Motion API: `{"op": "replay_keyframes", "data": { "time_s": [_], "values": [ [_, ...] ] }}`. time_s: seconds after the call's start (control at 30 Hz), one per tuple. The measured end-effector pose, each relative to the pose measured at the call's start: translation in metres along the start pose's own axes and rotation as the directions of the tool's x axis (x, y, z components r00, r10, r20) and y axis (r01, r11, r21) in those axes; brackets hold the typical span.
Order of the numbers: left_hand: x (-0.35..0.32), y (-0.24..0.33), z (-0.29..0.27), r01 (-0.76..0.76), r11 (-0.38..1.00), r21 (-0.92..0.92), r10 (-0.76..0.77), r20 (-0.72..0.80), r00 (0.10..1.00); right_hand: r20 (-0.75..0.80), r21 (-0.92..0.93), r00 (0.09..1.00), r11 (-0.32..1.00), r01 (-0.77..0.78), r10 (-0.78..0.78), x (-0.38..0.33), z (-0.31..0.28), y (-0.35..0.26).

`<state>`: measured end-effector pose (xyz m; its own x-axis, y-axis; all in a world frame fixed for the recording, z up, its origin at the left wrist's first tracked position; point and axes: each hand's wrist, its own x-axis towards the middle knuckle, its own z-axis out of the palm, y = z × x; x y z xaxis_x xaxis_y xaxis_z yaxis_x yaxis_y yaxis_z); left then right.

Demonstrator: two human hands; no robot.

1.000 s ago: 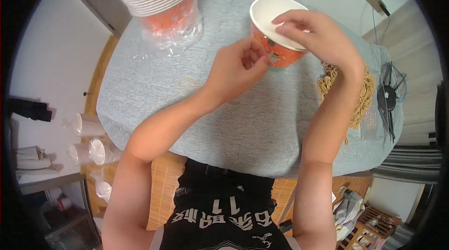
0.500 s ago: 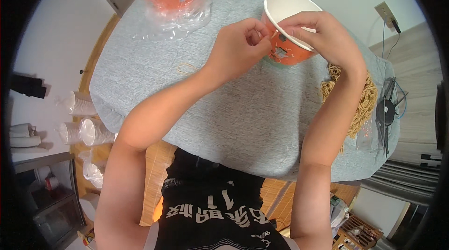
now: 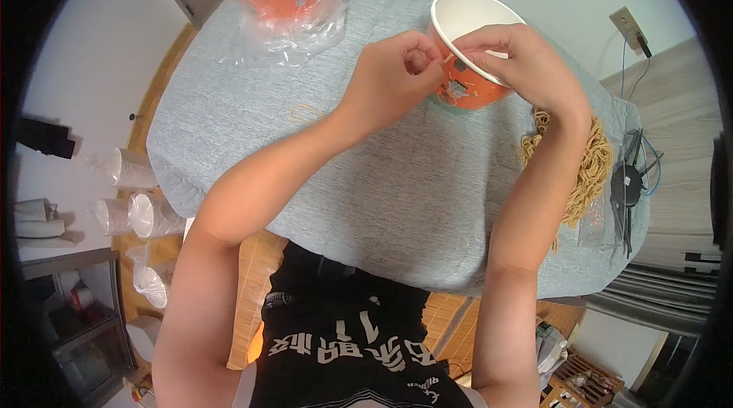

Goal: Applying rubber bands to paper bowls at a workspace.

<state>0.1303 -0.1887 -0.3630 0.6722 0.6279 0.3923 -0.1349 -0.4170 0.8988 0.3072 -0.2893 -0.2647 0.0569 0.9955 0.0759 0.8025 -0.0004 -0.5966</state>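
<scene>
The desk (image 3: 397, 202), under grey cloth, carries an orange paper bowl (image 3: 466, 53) tilted at its far side. Right hand (image 3: 527, 64) grips the rim; left hand (image 3: 389, 76) pinches narrow beside it, seemingly stretching a rubber band. Another rubber band (image 3: 305, 111) lies nearby.

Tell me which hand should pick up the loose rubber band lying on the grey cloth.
Left, probably. The rubber band lies on the cloth just left of the left hand, while the right hand grips the orange bowl rim, farther away.
</scene>
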Motion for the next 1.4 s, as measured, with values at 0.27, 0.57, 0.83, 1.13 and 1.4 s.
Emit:
{"op": "replay_keyframes", "data": {
  "time_s": [0.27, 0.57, 0.83, 1.13, 1.4],
  "values": [
    [0.002, 0.003, -0.001, -0.001, 1.0, -0.028, 0.001, -0.008, 1.0, 0.028, 0.006, 0.998, 0.999, 0.05, -0.05, 0.003, 0.002, 0.004],
    [0.0, 0.002, 0.0, 0.032, 0.996, -0.08, -0.032, 0.008, 0.999, 0.006, -0.018, 0.999, 0.999, 0.044, -0.044, 0.002, -0.001, -0.005],
    [-0.003, 0.003, -0.002, -0.008, 0.989, -0.15, 0.014, 0.037, 0.999, -0.316, -0.398, 0.94, 0.917, -0.005, -0.132, -0.02, 0.024, -0.059],
    [-0.008, 0.012, -0.007, 0.045, 0.998, -0.05, -0.04, 0.099, 0.994, -0.77, -0.301, 0.59, 0.954, 0.001, -0.243, -0.049, 0.108, -0.031],
    [-0.011, 0.019, -0.007, -0.199, 0.975, 0.099, 0.199, 0.008, 0.98, -0.791, -0.108, 0.597, 0.991, 0.082, -0.135, -0.046, 0.13, -0.013]
  ]
}}
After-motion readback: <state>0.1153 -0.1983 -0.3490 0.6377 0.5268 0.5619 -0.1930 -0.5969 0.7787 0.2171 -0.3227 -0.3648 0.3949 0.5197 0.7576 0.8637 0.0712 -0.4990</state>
